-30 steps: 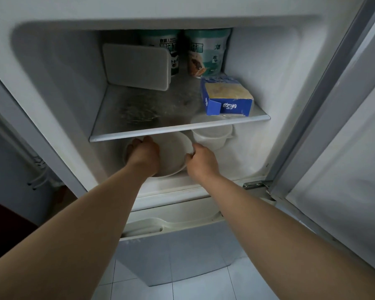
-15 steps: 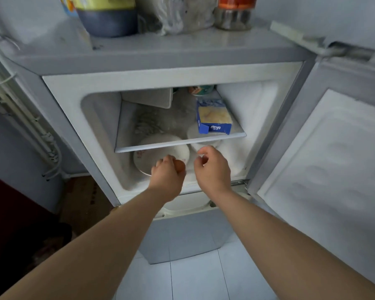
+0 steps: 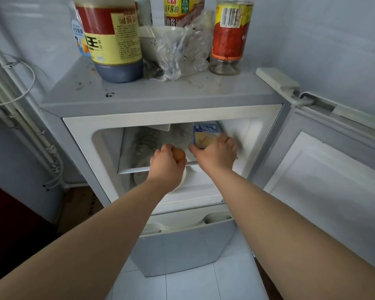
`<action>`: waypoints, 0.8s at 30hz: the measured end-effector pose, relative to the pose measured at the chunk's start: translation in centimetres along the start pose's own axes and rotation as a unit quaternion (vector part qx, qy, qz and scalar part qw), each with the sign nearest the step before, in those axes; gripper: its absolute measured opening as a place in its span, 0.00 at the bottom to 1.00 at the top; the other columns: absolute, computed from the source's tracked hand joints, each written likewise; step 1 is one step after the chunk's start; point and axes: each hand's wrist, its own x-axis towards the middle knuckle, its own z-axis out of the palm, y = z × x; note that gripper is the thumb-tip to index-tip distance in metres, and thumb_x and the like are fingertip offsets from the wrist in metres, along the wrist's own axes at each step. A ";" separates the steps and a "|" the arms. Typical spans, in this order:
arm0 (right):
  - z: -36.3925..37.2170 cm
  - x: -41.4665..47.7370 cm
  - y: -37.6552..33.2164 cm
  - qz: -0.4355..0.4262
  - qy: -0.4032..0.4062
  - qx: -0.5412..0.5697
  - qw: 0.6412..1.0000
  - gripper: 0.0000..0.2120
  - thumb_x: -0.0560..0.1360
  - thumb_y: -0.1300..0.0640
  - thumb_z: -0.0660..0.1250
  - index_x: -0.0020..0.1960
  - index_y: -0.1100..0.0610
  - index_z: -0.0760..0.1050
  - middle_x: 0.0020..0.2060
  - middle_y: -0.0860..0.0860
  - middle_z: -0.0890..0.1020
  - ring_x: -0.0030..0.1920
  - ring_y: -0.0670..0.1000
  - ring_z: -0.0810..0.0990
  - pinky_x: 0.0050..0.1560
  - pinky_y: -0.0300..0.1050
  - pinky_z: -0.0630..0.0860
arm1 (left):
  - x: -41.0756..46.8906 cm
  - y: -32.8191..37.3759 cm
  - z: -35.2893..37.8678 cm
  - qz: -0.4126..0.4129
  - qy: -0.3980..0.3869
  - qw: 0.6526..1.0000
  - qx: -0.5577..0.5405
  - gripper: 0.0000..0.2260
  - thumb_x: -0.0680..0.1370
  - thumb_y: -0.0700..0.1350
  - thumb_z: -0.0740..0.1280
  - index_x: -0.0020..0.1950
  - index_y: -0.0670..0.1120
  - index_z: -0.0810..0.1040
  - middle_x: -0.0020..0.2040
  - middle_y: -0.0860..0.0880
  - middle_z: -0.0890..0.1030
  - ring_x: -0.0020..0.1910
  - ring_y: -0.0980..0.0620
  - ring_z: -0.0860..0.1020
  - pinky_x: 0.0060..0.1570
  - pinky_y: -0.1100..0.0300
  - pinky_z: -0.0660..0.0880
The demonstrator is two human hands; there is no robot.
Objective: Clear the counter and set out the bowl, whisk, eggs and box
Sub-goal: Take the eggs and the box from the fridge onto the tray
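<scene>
Pale blue walls close in a corner where a small grey fridge (image 3: 160, 100) stands on white floor tiles (image 3: 182, 284). At the far left, white pipes (image 3: 20, 118) run down the wall.

On the fridge top, a small blue-labelled bottle (image 3: 79, 37) is mostly hidden behind a big dark sauce jug (image 3: 113, 40). Next come a crumpled clear bag (image 3: 182, 50) around a pale tub, a tall bottle (image 3: 178, 9) behind it, and a red-labelled jar (image 3: 230, 35). All their tops are cut off by the upper edge.

In the open upper compartment a frosted shelf (image 3: 139, 169) crosses the middle. The compartment's upper lip hides its far part, so only the edge of a white tray (image 3: 158, 127) shows there.

The left hand (image 3: 167, 167) is just in front of the shelf's near edge, fingers curled round a brown egg (image 3: 179, 154), of which only a sliver shows. Below the shelf sits a white dish (image 3: 137, 176), largely covered by that hand; its contents cannot be seen.

The right hand (image 3: 217, 156) clasps the near end of a blue box (image 3: 206, 135) at the shelf's right end, near the right wall. The box's print is blurred, and whether it is lifted off the shelf is unclear.

The lower door (image 3: 182, 245) is shut. The upper door (image 3: 333, 191) hangs open at right, cut off by the frame.
</scene>
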 end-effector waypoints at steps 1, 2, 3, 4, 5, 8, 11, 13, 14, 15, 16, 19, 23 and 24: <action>0.3 0.3 -0.2 0.011 -0.011 -0.006 1.000 0.46 0.65 0.36 0.71 0.70 0.64 0.59 0.66 0.59 0.68 0.68 0.60 0.64 0.67 0.51 0.63 | 0.3 0.0 0.0 -0.004 0.001 1.000 0.003 0.15 0.78 0.46 0.64 0.64 0.44 0.70 0.61 0.44 0.73 0.61 0.42 0.72 0.62 0.51 0.70; 0.6 0.6 -0.3 0.022 -0.017 -0.009 1.000 0.47 0.65 0.36 0.71 0.70 0.65 0.59 0.67 0.60 0.69 0.68 0.60 0.65 0.67 0.51 0.63 | 0.6 -0.1 0.0 -0.009 0.001 1.000 0.004 0.16 0.78 0.46 0.64 0.64 0.44 0.69 0.61 0.44 0.73 0.61 0.42 0.71 0.62 0.51 0.70; 0.8 0.8 -0.4 0.032 -0.018 -0.013 0.999 0.47 0.65 0.36 0.71 0.70 0.65 0.59 0.67 0.60 0.69 0.68 0.60 0.66 0.66 0.51 0.64 | 0.8 -0.1 0.0 -0.012 0.000 1.000 0.003 0.16 0.78 0.46 0.64 0.64 0.44 0.69 0.61 0.44 0.73 0.61 0.42 0.71 0.62 0.51 0.70; 1.0 0.9 -0.4 0.040 -0.017 -0.016 0.999 0.47 0.65 0.37 0.71 0.70 0.65 0.59 0.66 0.60 0.70 0.67 0.60 0.67 0.65 0.52 0.65 | 1.0 -0.2 0.1 -0.015 0.000 1.000 0.002 0.16 0.78 0.46 0.64 0.64 0.44 0.69 0.61 0.44 0.73 0.61 0.42 0.71 0.61 0.51 0.70; 1.2 1.1 -0.4 0.047 -0.016 -0.019 0.999 0.46 0.65 0.37 0.72 0.69 0.66 0.60 0.66 0.59 0.71 0.67 0.61 0.68 0.65 0.52 0.66 | 1.3 -0.2 0.0 -0.018 -0.001 1.000 0.001 0.15 0.78 0.46 0.64 0.64 0.44 0.69 0.61 0.44 0.73 0.61 0.42 0.71 0.60 0.52 0.70; 1.4 1.4 -0.2 0.061 -0.018 -0.024 0.998 0.44 0.64 0.38 0.72 0.68 0.65 0.62 0.65 0.58 0.72 0.66 0.60 0.70 0.65 0.53 0.68 | 1.7 -0.3 0.0 -0.020 -0.005 1.000 0.005 0.17 0.78 0.47 0.64 0.65 0.44 0.68 0.62 0.43 0.73 0.61 0.42 0.71 0.60 0.52 0.69; 0.9 1.1 -0.1 0.066 -0.020 -0.010 0.998 0.41 0.63 0.41 0.73 0.66 0.63 0.65 0.64 0.57 0.73 0.65 0.60 0.70 0.65 0.53 0.68 | 1.6 -0.2 -0.1 -0.022 -0.013 1.000 0.012 0.18 0.78 0.47 0.64 0.66 0.43 0.68 0.62 0.42 0.72 0.61 0.41 0.71 0.61 0.52 0.69; 0.4 0.4 0.0 0.063 -0.023 -0.005 0.998 0.41 0.63 0.41 0.74 0.66 0.62 0.65 0.64 0.57 0.73 0.65 0.60 0.70 0.65 0.53 0.68 | 1.1 0.0 -0.4 -0.019 -0.019 1.000 0.016 0.17 0.79 0.47 0.63 0.65 0.43 0.68 0.62 0.42 0.72 0.61 0.41 0.71 0.61 0.52 0.69; 0.0 0.0 0.1 0.061 -0.024 -0.004 0.998 0.41 0.62 0.41 0.74 0.66 0.62 0.64 0.64 0.57 0.73 0.65 0.60 0.70 0.65 0.53 0.68 | 0.9 0.1 -0.5 -0.012 -0.022 0.999 0.025 0.16 0.79 0.46 0.62 0.65 0.43 0.68 0.62 0.42 0.72 0.61 0.41 0.71 0.61 0.53 0.68; -0.4 -0.6 0.2 0.060 -0.026 -0.005 0.998 0.42 0.63 0.41 0.74 0.67 0.61 0.64 0.64 0.57 0.73 0.65 0.59 0.70 0.64 0.53 0.68 | 0.4 0.3 -0.7 -0.004 -0.028 0.999 0.036 0.16 0.80 0.46 0.62 0.65 0.42 0.68 0.62 0.43 0.72 0.62 0.42 0.70 0.61 0.53 0.67; -0.7 -1.2 0.3 0.061 -0.030 -0.007 0.998 0.42 0.63 0.40 0.74 0.67 0.60 0.63 0.64 0.57 0.72 0.65 0.59 0.70 0.64 0.54 0.68 | 0.0 0.5 -0.9 0.002 -0.033 0.998 0.046 0.16 0.80 0.45 0.61 0.66 0.42 0.68 0.62 0.43 0.72 0.62 0.42 0.69 0.62 0.54 0.66; -2.3 -3.4 0.8 0.070 -0.030 -0.016 0.997 0.43 0.63 0.41 0.74 0.68 0.60 0.62 0.64 0.57 0.71 0.64 0.60 0.70 0.62 0.53 0.69 | -1.5 0.8 -1.4 0.012 -0.045 0.998 0.051 0.16 0.79 0.45 0.63 0.65 0.43 0.68 0.61 0.42 0.72 0.62 0.41 0.69 0.60 0.53 0.67; -4.8 -6.8 1.8 0.089 -0.020 0.014 0.996 0.45 0.62 0.44 0.75 0.69 0.60 0.59 0.63 0.57 0.71 0.63 0.59 0.69 0.62 0.53 0.72 | -4.4 1.5 -1.8 0.032 -0.068 0.996 0.050 0.15 0.78 0.45 0.64 0.63 0.43 0.69 0.60 0.42 0.73 0.59 0.42 0.70 0.58 0.53 0.68; -5.5 -7.8 2.1 0.094 -0.015 0.020 0.995 0.44 0.62 0.45 0.75 0.69 0.61 0.59 0.63 0.57 0.71 0.63 0.59 0.69 0.62 0.53 0.71 | -5.3 1.8 -1.9 0.038 -0.071 0.996 0.046 0.16 0.77 0.45 0.64 0.63 0.43 0.69 0.60 0.42 0.73 0.60 0.42 0.71 0.58 0.53 0.68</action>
